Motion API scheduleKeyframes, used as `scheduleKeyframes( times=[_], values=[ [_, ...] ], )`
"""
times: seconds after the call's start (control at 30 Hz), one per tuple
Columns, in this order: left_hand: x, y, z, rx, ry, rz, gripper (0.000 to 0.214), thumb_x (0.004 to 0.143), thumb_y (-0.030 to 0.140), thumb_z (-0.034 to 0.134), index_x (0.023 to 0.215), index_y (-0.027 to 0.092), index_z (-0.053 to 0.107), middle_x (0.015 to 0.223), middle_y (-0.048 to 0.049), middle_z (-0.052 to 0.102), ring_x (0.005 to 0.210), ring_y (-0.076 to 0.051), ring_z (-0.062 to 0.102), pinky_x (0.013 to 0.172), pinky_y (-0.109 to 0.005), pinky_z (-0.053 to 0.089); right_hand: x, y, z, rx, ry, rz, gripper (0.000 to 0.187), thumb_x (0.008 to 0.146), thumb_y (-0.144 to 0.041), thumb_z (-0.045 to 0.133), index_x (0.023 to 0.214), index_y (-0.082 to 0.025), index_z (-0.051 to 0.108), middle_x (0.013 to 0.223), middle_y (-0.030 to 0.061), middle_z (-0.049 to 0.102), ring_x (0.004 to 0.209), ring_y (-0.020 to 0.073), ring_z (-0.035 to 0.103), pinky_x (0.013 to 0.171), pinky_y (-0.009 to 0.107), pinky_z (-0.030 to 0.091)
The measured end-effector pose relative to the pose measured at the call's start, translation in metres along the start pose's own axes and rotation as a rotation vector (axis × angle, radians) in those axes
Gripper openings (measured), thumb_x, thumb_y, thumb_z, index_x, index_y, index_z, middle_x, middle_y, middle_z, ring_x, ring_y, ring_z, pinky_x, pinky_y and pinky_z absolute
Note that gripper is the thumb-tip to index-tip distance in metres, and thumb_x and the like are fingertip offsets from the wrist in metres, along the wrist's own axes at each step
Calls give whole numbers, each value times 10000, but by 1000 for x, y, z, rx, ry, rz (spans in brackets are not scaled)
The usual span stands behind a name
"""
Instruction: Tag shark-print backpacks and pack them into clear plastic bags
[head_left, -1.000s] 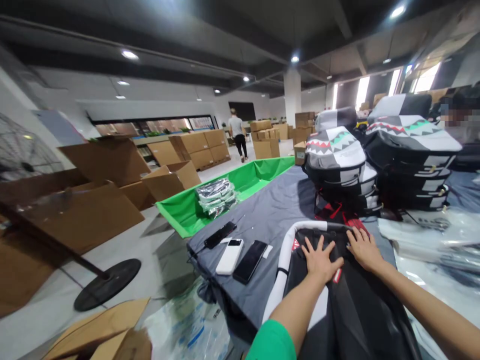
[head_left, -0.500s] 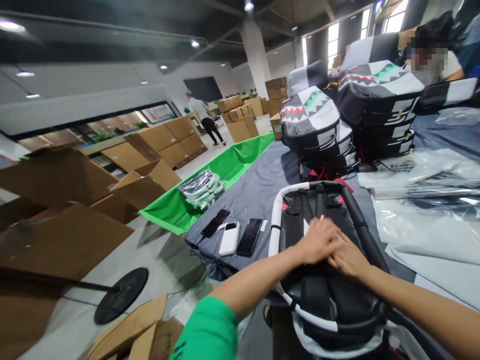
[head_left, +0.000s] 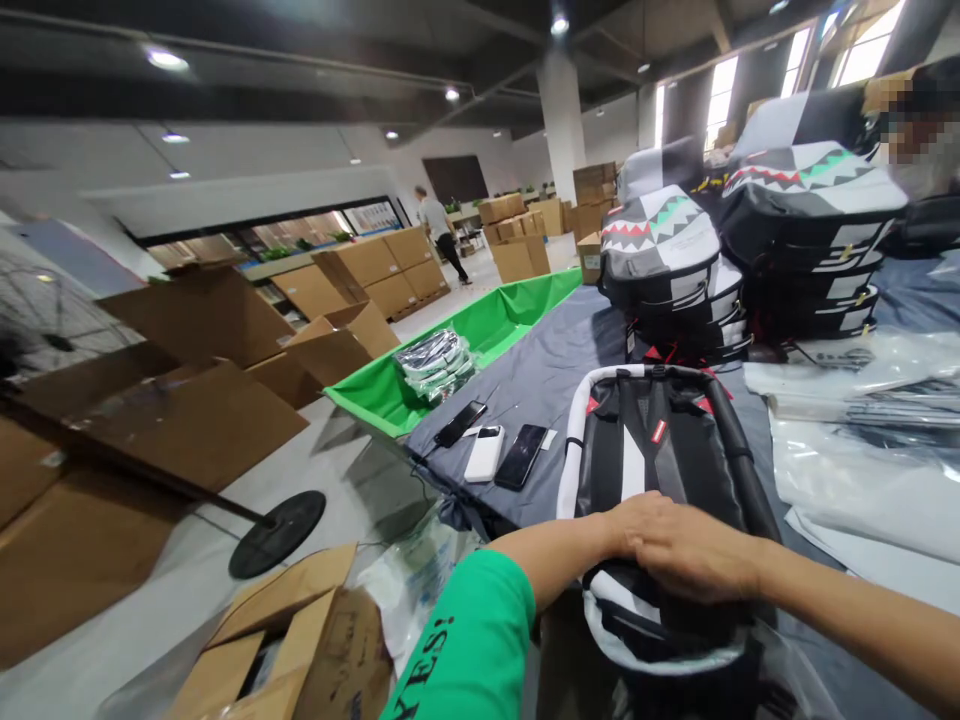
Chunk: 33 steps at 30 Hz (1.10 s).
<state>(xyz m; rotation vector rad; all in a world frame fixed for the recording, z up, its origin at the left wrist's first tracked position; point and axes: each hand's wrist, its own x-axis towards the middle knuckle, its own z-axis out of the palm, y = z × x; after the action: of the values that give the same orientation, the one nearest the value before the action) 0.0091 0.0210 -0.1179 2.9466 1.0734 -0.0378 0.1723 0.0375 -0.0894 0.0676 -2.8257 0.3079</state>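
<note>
Head view: by the table's [head_left: 540, 370] near edge, my left hand [head_left: 634, 522] and right hand [head_left: 701, 555] met, partly curled, over the bag [head_left: 684, 430]; whether either gripped it, I couldn't tell.

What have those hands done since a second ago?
The left hand and right hand, earlier spread near the far end of the black bag, have come together and moved back toward the person, over its nearer part. Any grip is hidden. The white device and stacked backpacks stayed put.
</note>
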Motion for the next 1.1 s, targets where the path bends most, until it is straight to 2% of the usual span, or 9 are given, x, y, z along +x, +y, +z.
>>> scheduleKeyframes(
  times=[0.13, 0.27, 0.47, 0.63, 0.7, 0.77, 0.87, 0.97, 1.1],
  values=[
    [-13, -15, -13, 26, 145, -203, 580, 990, 584, 500, 1514, 336, 469, 1445, -115, 547, 1350, -355, 448, 1155, -566, 300, 10, -12, 8, 88, -211, -157, 164, 847, -249, 431, 883, -215, 587, 774, 43, 623, 671, 197, 525, 672, 345, 442],
    [-20, -17, -1, -84, 262, -552, 625, 965, 720, 392, 1545, 492, 347, 1680, -51, 257, 1518, -490, 147, 1140, -764, 181, 4, 9, 34, 68, -93, -174, 131, 803, -256, 416, 833, -238, 542, 778, 40, 598, 696, 206, 516, 689, 360, 438],
    [-15, -16, 10, -107, 304, -727, 636, 934, 701, 499, 1527, 512, 368, 1691, -28, 268, 1529, -516, 120, 1145, -797, 142, -2, 25, 63, -74, 62, -73, 135, 741, -265, 441, 813, -235, 551, 804, 61, 616, 739, 220, 548, 732, 388, 483],
    [-17, 20, 9, -244, 234, -789, 660, 951, 553, 573, 1543, 541, 282, 1718, -15, 167, 1523, -538, 145, 1137, -810, 167, -14, 7, 36, -242, 180, 61, 296, 840, -164, 410, 998, -250, 646, 917, 82, 707, 818, 242, 626, 761, 433, 539],
    [-21, 44, 10, -301, 215, -787, 757, 911, 614, 594, 1564, 521, 223, 1727, -15, 83, 1521, -558, 111, 1134, -817, 165, -22, 12, 13, -376, 275, 201, 389, 898, -137, 401, 1178, -239, 651, 1149, 112, 712, 1070, 263, 641, 940, 475, 522],
    [-28, 63, 11, -330, 182, -783, 843, 858, 723, 588, 1571, 512, 192, 1727, -17, 41, 1519, -567, 87, 1127, -824, 160, -29, 26, -3, -500, 351, 485, 460, 942, -184, 419, 1371, -199, 582, 1444, 147, 575, 1361, 301, 495, 1118, 526, 411],
    [-39, 71, 2, -347, 95, -726, 859, 828, 836, 506, 1567, 517, 209, 1725, -28, 61, 1523, -556, 95, 1116, -818, 181, -35, 53, -1, -506, 304, 841, 533, 956, -281, 438, 1462, -144, 529, 1559, 173, 458, 1462, 339, 383, 1171, 553, 347],
    [-38, 57, -19, -297, 10, -682, 851, 807, 886, 457, 1552, 506, 302, 1710, -57, 189, 1487, -568, 227, 1076, -803, 265, -37, 66, 28, -458, 236, 890, 541, 943, -331, 457, 1429, -123, 574, 1512, 198, 510, 1418, 360, 450, 1145, 564, 378],
    [-12, 32, -48, -129, 50, -692, 844, 868, 852, 394, 1527, 329, 467, 1436, -150, 613, 1273, -464, 548, 1063, -705, 364, -37, 63, 52, -430, 273, 890, 523, 945, -335, 460, 1401, -118, 598, 1526, 199, 492, 1416, 369, 453, 1151, 566, 376]
  ],
)
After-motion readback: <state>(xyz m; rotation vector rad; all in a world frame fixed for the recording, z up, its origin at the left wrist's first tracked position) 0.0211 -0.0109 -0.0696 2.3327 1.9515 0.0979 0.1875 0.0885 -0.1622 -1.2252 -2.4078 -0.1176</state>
